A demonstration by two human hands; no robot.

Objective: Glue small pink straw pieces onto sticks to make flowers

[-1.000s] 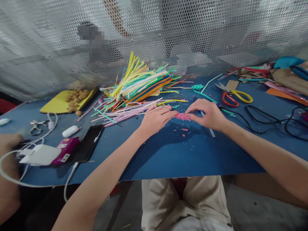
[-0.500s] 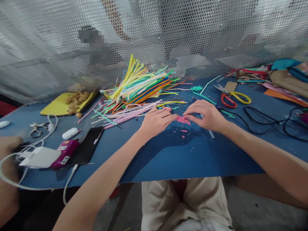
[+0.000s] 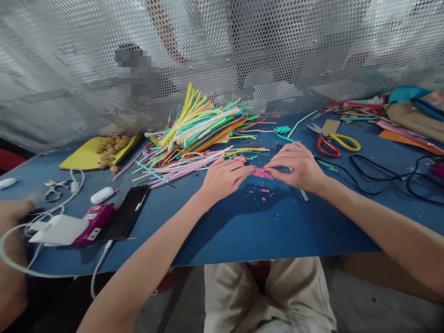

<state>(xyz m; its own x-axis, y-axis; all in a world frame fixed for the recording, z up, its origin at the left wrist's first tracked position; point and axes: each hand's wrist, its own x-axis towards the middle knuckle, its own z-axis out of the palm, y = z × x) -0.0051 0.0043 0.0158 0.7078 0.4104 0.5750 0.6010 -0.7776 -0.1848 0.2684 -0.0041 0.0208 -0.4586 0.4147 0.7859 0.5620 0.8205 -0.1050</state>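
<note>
Between my two hands, just above the blue tabletop (image 3: 222,240), a pink braided piece (image 3: 262,173) is pinched at both ends, its ends hidden by my fingertips. My left hand (image 3: 224,178) lies palm down, fingers angled inward; my right hand (image 3: 296,166) arches, thumb beneath the index finger. Pink scraps (image 3: 265,190) lie nearer me. Beyond, pipe cleaners (image 3: 208,125) heap up. At the left edge, another person's forearm (image 3: 12,249) is blurred and cut off.

The person's hands (image 3: 255,171) nearly meet, palms down, fingertips pinched, the left apparently flatter; forearms angle inward.
</note>
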